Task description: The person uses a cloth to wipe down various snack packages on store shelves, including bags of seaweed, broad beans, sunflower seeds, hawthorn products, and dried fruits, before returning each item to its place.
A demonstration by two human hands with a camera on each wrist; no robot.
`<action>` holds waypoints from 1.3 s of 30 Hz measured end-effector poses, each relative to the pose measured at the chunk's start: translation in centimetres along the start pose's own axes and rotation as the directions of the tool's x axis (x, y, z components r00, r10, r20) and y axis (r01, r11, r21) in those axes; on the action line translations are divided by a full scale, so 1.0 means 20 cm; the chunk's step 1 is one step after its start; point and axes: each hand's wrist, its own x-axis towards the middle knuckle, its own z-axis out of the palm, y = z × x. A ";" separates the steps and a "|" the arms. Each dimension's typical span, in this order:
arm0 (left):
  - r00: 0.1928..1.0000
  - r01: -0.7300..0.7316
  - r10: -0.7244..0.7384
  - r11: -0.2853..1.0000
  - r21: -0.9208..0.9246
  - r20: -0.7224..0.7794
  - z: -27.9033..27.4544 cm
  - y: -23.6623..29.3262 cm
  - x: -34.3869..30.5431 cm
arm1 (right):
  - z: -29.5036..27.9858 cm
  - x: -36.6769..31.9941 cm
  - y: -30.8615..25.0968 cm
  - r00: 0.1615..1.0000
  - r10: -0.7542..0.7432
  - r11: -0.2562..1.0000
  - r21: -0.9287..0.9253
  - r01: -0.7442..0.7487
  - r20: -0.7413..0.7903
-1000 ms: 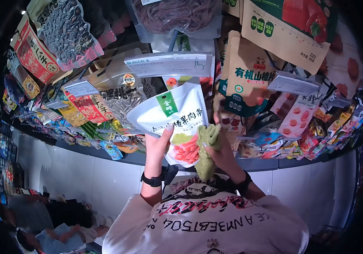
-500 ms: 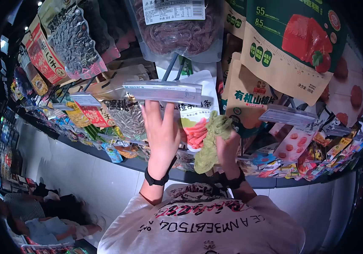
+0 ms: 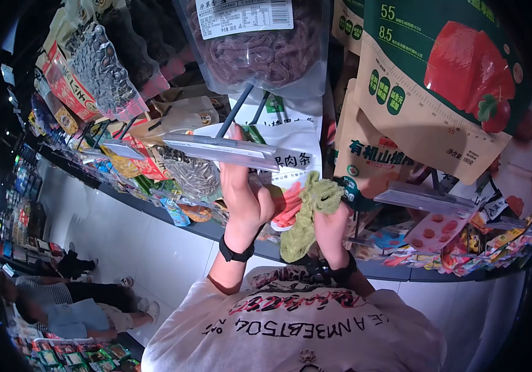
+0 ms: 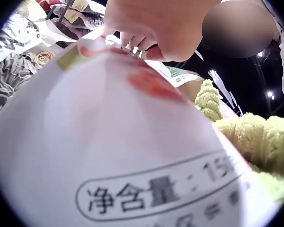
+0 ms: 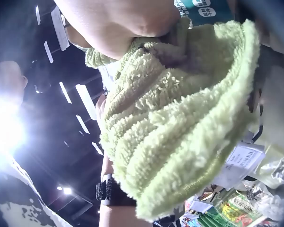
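A white bag of hawthorn strips (image 3: 294, 161) hangs at the display, overlapped by a clear price-tag holder (image 3: 222, 150). My left hand (image 3: 241, 192) is at this bag, one finger reaching up past the holder beside the hook rod. In the left wrist view the other fingers of the left hand (image 4: 156, 28) are curled at the bag's upper edge; I cannot tell whether they pinch it. My right hand (image 3: 333, 229) grips a bunched, fuzzy green cloth (image 3: 306, 217) in front of the bag's lower right. The cloth (image 5: 180, 113) hides most of the right fingers.
Above hangs a large clear bag of dark strips (image 3: 260, 49). Brown hawthorn bags (image 3: 371, 155) hang to the right, under another tag holder (image 3: 427, 199). Sunflower-seed bags (image 3: 191, 170) are on the left. Two people (image 3: 77, 304) are at the lower left.
A second ago the left hand held the white bag out in front; now the bag is back at the hook. The left hand moved up to it. The right hand keeps the green cloth.
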 end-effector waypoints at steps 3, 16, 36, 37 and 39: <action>0.978 -0.038 -0.030 0.948 0.317 0.208 -0.01 0.06 0.04 | 0.00 -0.01 0.01 1.000 0.010 0.999 0.046 -0.011 0.015; 0.969 0.043 -0.139 0.909 0.415 0.204 0.10 0.04 -0.01 | -0.07 -0.01 0.16 0.996 0.077 0.993 -0.092 -0.072 0.051; 0.671 0.734 -0.601 0.620 -0.276 0.434 0.55 0.16 -0.43 | -1.04 -0.53 -0.16 0.952 0.142 0.882 -0.403 -0.246 -0.270; 0.639 0.767 -0.623 0.560 -0.313 0.452 0.56 0.15 -0.43 | -1.10 -0.52 -0.16 0.967 0.132 0.866 -0.449 -0.220 -0.219; 0.651 0.757 -0.608 0.559 -0.338 0.454 0.59 0.14 -0.43 | -1.19 -0.51 -0.17 0.981 0.116 0.853 -0.491 -0.178 -0.155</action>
